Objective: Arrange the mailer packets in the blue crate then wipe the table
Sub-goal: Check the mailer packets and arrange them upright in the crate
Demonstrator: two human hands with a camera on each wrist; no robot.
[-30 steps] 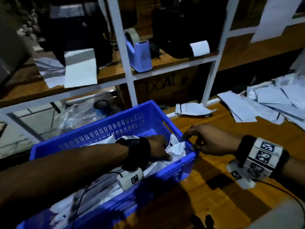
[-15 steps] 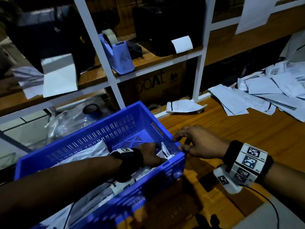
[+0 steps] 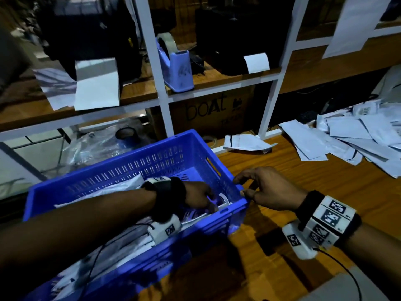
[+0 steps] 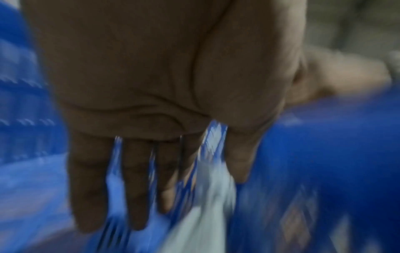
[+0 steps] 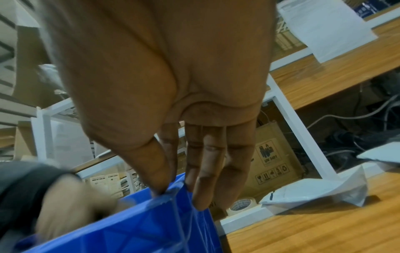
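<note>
Dim packing bench [image 3: 282,268]. Left hand [image 3: 198,197], fingers straight, pressing packets [image 3: 121,186] into crate [image 3: 138,168]; right hand [image 3: 269,189] pinching crate corner. Next: fetch loose packets [image 3: 338,137].

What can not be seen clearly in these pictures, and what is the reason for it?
- Left hand fingers, head view: hidden behind the blue crate wall and the hand's own back.
- White mailer packet, left wrist view: motion blur, contact unclear.
- Crate's near end, head view: cut off by the bottom edge.
- Mailer pile, head view: labels too small.
</note>
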